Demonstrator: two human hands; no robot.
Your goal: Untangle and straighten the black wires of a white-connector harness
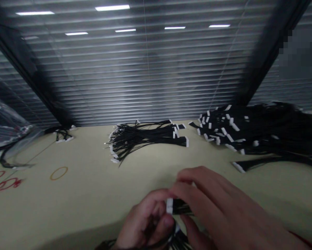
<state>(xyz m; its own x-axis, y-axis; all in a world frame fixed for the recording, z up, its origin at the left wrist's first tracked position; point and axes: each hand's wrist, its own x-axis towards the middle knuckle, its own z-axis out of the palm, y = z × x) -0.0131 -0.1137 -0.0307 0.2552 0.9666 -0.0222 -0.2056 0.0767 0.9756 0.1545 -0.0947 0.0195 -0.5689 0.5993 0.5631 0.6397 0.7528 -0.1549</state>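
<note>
A bunch of black wires ends in a white plug, lying crosswise between the hands. The left hand and right hand are together, both pinching the plug. A loose pile of wires lies beyond them.

From my remote station I record a window wall along the far edge of the bench. Slatted blinds cover the glass from the bench's far edge to the top of the view. Two dark mullions divide the wall, slanting toward the far bench edge. Strip lights show as bright reflections across the upper glass. The bench is pale and matte. I note an orange ring and red marks near its left edge. A pixelated patch obscures the upper right corner.
</note>
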